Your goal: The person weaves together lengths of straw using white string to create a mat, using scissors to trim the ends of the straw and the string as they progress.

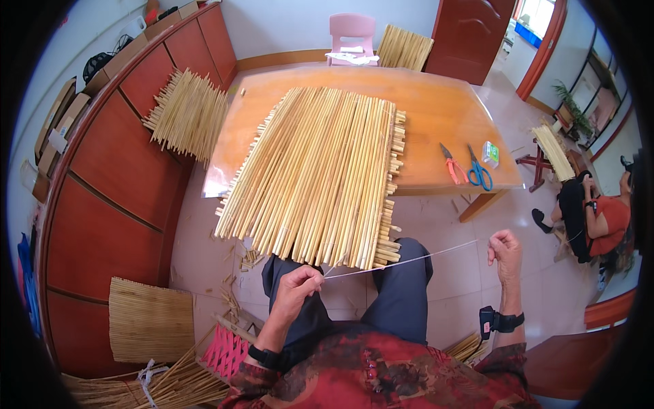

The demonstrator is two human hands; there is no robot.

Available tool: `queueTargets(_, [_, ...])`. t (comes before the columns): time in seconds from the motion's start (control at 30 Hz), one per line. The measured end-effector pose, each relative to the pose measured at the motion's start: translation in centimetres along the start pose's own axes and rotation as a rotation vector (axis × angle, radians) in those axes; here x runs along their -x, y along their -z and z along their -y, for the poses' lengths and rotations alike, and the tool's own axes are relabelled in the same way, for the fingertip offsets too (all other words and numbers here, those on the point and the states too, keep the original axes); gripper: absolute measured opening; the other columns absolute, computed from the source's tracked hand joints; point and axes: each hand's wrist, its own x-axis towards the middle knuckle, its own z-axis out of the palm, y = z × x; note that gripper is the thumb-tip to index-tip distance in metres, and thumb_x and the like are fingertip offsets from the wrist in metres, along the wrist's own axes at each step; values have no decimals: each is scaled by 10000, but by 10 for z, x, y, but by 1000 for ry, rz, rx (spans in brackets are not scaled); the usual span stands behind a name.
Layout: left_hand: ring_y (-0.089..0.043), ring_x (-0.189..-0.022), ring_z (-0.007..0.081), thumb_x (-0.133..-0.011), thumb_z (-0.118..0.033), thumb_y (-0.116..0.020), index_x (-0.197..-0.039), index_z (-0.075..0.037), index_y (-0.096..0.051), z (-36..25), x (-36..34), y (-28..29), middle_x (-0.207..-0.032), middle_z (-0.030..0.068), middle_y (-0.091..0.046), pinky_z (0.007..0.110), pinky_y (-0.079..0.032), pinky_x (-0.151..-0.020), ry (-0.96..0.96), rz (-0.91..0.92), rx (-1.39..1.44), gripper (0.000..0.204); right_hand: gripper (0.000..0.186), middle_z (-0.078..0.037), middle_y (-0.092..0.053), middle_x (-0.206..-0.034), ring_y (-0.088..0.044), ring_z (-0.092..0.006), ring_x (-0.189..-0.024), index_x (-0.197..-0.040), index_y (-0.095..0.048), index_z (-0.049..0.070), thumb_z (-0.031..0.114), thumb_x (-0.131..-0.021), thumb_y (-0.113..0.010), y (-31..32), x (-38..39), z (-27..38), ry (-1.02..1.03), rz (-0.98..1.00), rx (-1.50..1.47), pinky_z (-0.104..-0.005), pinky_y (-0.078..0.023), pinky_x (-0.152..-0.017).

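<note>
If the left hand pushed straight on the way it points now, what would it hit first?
Most likely the near edge of the stick mat, just ahead of the left hand; whether the hand sits level with that edge is hard to judge.

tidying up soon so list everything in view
table: 1, orange, centre
stick mat: 1, straw, on table
cord: 1, whitish, stretched lower centre
pliers: 1, red-handled, on table
scissors: 1, blue-handled, beside pliers
box: 1, clear and green, beside scissors
chair: 1, pink, behind table
cabinet: 1, reddish, along left
boxes: several, brown, on cabinet
other mats: at least 3, straw, left and back
tied sticks: 1 bundle, straw, lower left
offcuts: many, straw, on floor
webbing: 1, pink, lower left
door: 1, dark red, back right
plant: 1, green, far right
co-worker: 1, red top, right
wristbands: 2, black, left and right
left fingers: 1 set, bare, holding cord
right fingers: 1 set, bare, holding cord
</note>
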Motion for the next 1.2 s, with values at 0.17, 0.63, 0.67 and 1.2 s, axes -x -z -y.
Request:
queueTargets(0.17, [-450,-599,35,-828,-129,-576,-805,-29,-599,0,4,-2,-680,-13,-543,167,-342,-537,4,-6,11,105,97,-65,-557,-780,-584,-163,-651,-875,-501,53,116,-830,-560,-36,-8,29,74,-131,-479,-286,-503,-525])
queueTargets(0.63, [-554,-987,240,-854,-110,-518,-955,16,-581,7,4,10,-1061,151,-564,355,-473,-816,-88,-38,262,173,222,-71,-499,-812,-447,-112,-643,-1041,-517,23,121,-847,-563,-43,-113,193,479,79,-924,-208,-406,-541])
queueTargets(0.67, [-554,-987,240,-854,-110,-518,-955,16,-581,13,6,12,-1061,151,-564,355,-473,-816,-84,-47,265,173,235,-82,-501,-824,-437,-104,-625,-1042,-518,16,125,-841,-573,-49,-117,212,587,95,-830,-196,-390,-519])
queueTargets(1.2, [-489,-1090,225,-842,-170,-566,-1229,5,-386,61,-42,-26,-1179,113,-488,410,-377,-945,292,71,605,461,133,-92,-583,-728,-569,-196,-613,-907,-587,44,131,-817,-546,-224,-51,75,580,624,552,-301,-465,-565])
